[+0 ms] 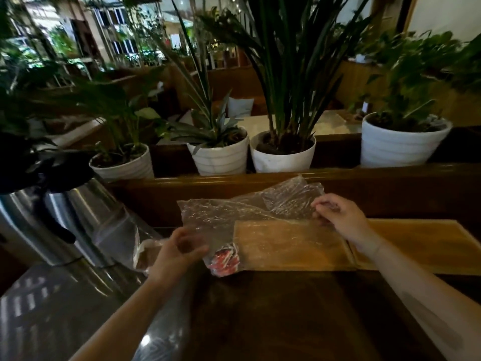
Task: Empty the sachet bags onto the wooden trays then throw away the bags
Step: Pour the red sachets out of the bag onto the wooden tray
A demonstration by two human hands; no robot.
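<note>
A clear plastic bag (234,212) is stretched over the left wooden tray (291,246). Red and white sachets (225,259) bunch in the bag's lower left corner, just off the tray's left end. My left hand (177,251) grips the bag's lower left part beside the sachets. My right hand (338,214) pinches the bag's upper right edge above the tray's far corner. A second wooden tray (421,243) lies to the right, under my right forearm.
A steel flask with a black lid (65,204) stands at the left, with another clear bag (145,251) near its base. White plant pots (221,152) line the ledge behind a raised wooden rail (260,178). Dark counter surface (286,321) spreads in front.
</note>
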